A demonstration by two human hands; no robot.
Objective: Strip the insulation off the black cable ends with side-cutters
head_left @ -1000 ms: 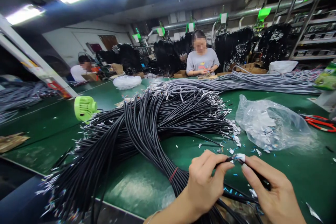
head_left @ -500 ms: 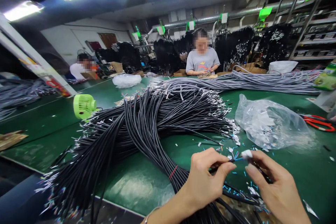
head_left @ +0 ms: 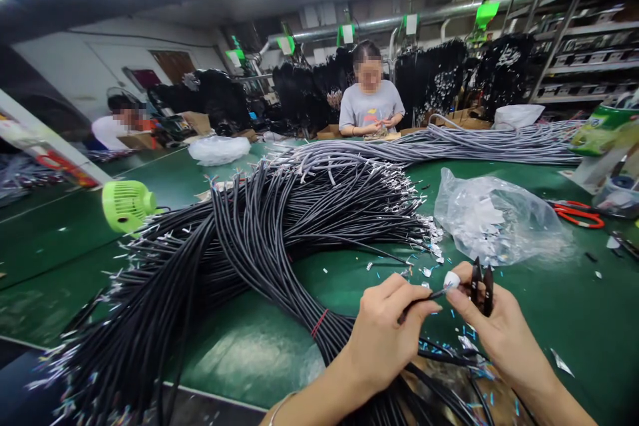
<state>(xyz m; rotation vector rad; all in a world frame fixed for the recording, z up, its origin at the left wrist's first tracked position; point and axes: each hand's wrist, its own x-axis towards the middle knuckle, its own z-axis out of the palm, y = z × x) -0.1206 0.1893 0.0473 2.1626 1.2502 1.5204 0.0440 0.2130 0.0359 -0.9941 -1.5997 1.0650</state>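
Note:
My left hand [head_left: 382, 333] pinches a black cable [head_left: 423, 296] close to its stripped end, thumb against fingers. Facing it, my right hand [head_left: 504, 326] has thumb and forefinger closed at the cable's tip, where the thin inner wires are mostly hidden. A white cover [head_left: 452, 279] wraps that forefingertip. Dark cutting snips [head_left: 482, 287] are tucked in the right hand's fingers, blades pointing up. Under my hands runs a bundle of black cables [head_left: 299, 293] tied with a red band [head_left: 319, 323].
A large pile of black cables [head_left: 200, 279] covers the green table [head_left: 249, 359]. Grey cables [head_left: 449, 146] lie behind. A clear plastic bag of scraps [head_left: 492, 219], red-handled scissors [head_left: 579, 214] and a green fan [head_left: 127, 206] stand around. Wire clippings litter the right. A co-worker [head_left: 372, 103] sits opposite.
My right fingers have drawn in to the cable's end, and the coloured wires that showed between the hands are now mostly covered. The snips have come into view. The whole view has shifted slightly.

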